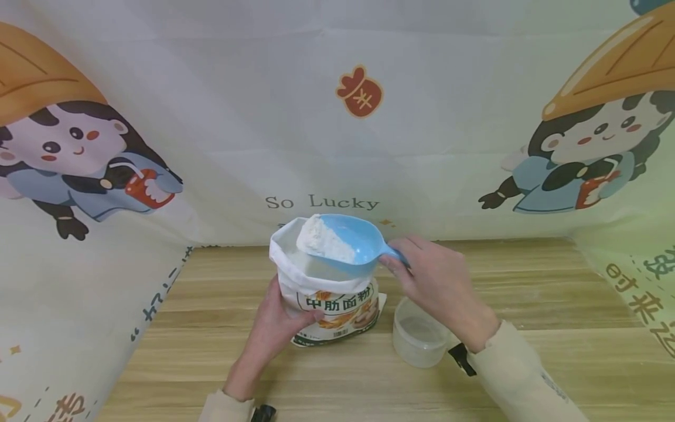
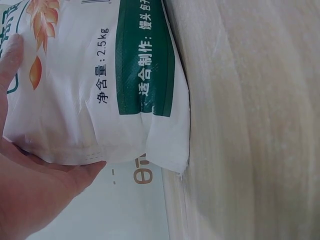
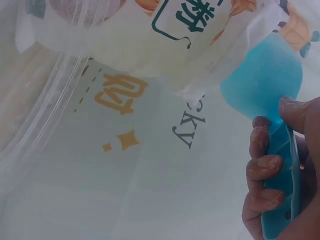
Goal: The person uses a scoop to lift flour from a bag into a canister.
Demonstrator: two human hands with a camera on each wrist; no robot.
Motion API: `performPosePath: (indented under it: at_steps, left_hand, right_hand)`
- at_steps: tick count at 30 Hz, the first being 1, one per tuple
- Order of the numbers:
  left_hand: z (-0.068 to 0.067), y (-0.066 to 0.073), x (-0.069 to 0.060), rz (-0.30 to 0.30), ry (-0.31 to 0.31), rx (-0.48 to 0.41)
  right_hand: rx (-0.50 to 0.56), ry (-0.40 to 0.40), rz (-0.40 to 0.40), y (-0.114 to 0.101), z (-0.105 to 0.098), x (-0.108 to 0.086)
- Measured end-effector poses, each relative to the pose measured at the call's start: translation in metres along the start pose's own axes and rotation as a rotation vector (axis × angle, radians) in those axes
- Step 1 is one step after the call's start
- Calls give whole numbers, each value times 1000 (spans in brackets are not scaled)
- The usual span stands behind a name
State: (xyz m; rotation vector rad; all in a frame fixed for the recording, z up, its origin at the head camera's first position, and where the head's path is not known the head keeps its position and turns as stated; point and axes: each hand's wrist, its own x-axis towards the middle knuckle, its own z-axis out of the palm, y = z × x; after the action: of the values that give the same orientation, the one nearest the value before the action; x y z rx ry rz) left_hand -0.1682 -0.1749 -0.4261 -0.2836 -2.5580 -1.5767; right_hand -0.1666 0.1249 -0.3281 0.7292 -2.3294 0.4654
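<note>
A white flour bag (image 1: 337, 316) with a rolled-down top stands open on the table. My left hand (image 1: 282, 319) grips its left side, thumb across the front; in the left wrist view the fingers of that hand (image 2: 45, 190) reach behind the bag (image 2: 75, 115). Over the bag's mouth is a blue scoop (image 1: 364, 234) with a heap of white flour (image 1: 324, 240) in its front half. My right hand (image 1: 435, 275) holds the scoop by its handle, and the right wrist view shows the fingers curled round the handle (image 3: 282, 180).
Just right of the bag, below my right hand, a clear round container (image 1: 419, 334) stands on the wooden table (image 1: 343, 390). A printed cloth (image 1: 253, 117) with cartoon figures hangs behind the table and along both sides.
</note>
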Motion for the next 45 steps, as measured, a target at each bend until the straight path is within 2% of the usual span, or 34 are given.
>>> performPosePath:
  at_steps: [8, 17, 24, 45]
  left_hand:
    - [-1, 0, 0, -10, -3, -11]
    - [0, 0, 2, 20, -5, -13]
    - [0, 0, 2, 0, -5, 2]
    - [2, -1, 1, -4, 5, -5]
  right_hand:
    - [11, 3, 19, 2, -6, -4]
    - [41, 45, 6, 8, -16, -10]
    - [52, 77, 20, 13, -27, -19]
    - [-24, 97, 72, 45, -53, -67]
